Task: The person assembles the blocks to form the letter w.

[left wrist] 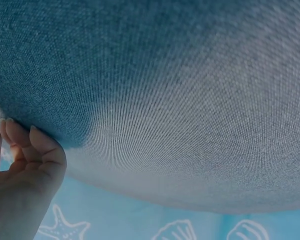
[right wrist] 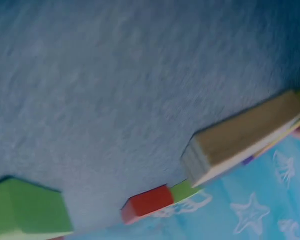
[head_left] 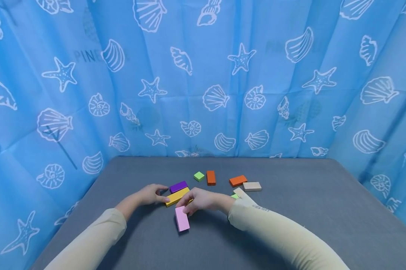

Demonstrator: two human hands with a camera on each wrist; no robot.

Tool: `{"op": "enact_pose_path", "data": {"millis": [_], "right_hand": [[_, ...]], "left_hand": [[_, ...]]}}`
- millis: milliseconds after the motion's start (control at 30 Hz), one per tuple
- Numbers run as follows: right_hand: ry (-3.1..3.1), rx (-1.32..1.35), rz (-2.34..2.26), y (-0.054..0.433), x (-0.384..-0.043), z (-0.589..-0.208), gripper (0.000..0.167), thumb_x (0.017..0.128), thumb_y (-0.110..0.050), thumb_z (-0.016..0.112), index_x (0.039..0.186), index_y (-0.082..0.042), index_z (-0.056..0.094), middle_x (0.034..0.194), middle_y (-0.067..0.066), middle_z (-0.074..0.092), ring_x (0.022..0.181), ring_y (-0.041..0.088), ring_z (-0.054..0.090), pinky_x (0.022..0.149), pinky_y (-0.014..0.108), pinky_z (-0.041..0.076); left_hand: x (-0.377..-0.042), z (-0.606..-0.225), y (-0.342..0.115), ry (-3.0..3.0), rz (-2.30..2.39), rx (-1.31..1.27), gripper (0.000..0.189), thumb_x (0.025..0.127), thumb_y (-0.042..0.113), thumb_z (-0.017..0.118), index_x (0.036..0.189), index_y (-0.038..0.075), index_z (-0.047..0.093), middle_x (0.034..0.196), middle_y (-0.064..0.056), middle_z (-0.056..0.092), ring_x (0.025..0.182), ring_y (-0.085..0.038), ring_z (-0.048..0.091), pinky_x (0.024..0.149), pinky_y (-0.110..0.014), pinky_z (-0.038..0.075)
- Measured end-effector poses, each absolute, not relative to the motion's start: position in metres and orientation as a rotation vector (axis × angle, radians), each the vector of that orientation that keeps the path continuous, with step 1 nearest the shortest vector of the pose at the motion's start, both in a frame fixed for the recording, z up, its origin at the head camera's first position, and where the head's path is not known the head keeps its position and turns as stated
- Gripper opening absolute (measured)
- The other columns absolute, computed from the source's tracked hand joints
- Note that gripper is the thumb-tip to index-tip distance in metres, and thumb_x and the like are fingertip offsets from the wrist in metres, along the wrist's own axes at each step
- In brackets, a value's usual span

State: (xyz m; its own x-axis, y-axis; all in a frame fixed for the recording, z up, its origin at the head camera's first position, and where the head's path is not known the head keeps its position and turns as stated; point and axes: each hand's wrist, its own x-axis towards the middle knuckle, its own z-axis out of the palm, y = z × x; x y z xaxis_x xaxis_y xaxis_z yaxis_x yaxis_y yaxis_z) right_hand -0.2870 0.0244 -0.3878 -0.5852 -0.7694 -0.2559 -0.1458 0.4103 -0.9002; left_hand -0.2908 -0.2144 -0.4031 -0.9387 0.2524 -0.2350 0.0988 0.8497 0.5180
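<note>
My right hand (head_left: 203, 199) pinches a pink block (head_left: 182, 219) by its far end. A dark shadow shows under the block's near end. Left of it, my left hand (head_left: 150, 195) has its thumb at the left end of a yellow block (head_left: 176, 197), and its index fingertip comes close to a purple block (head_left: 178, 186) just behind the yellow one. My right fingers cover the yellow block's right end. The left wrist view has the left hand (left wrist: 32, 165) at its edge, fingers bent and thumb apart from them.
Behind the hands lie a small green block (head_left: 198, 176), a red block (head_left: 211, 178), an orange block (head_left: 238, 181) and a beige block (head_left: 252, 186). A long cream block (head_left: 244, 195) and another green block (head_left: 234, 196) sit by the right sleeve. A blue shell-print curtain (head_left: 216, 75) surrounds the grey table (head_left: 149, 247).
</note>
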Motion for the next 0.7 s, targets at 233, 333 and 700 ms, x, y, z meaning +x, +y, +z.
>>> {"op": "enact_pose_path", "data": {"millis": [233, 333, 700], "right_hand": [[2.13, -0.797, -1.053, 0.015, -0.274, -0.393, 0.022, 0.089, -0.003, 0.069, 0.111, -0.003, 0.071, 0.084, 0.001, 0.064, 0.074, 0.015, 0.058, 0.07, 0.029, 0.051], [2.179, -0.795, -1.027, 0.014, -0.272, -0.394, 0.024, 0.087, -0.007, 0.073, 0.111, -0.004, 0.07, 0.075, 0.0, 0.06, 0.067, 0.012, 0.053, 0.062, 0.025, 0.046], [2.333, -0.86, -0.896, 0.006, -0.265, -0.399, 0.02, 0.083, -0.012, 0.078, 0.102, -0.011, 0.07, 0.071, -0.003, 0.052, 0.064, 0.009, 0.045, 0.057, 0.023, 0.034]], "left_hand": [[-0.29, -0.404, -0.214, 2.747, 0.743, 0.29, 0.061, 0.088, 0.034, 0.072, 0.135, 0.001, 0.055, 0.107, -0.011, 0.06, 0.087, -0.021, 0.054, 0.078, -0.042, 0.047], [-0.29, -0.402, -0.212, 2.751, 0.741, 0.295, 0.06, 0.088, 0.033, 0.072, 0.135, 0.0, 0.055, 0.107, -0.012, 0.061, 0.087, -0.021, 0.054, 0.078, -0.042, 0.047], [-0.289, -0.404, -0.212, 2.747, 0.813, 0.36, 0.038, 0.09, 0.024, 0.071, 0.121, 0.001, 0.067, 0.113, -0.013, 0.062, 0.103, -0.028, 0.057, 0.089, -0.05, 0.046]]}}
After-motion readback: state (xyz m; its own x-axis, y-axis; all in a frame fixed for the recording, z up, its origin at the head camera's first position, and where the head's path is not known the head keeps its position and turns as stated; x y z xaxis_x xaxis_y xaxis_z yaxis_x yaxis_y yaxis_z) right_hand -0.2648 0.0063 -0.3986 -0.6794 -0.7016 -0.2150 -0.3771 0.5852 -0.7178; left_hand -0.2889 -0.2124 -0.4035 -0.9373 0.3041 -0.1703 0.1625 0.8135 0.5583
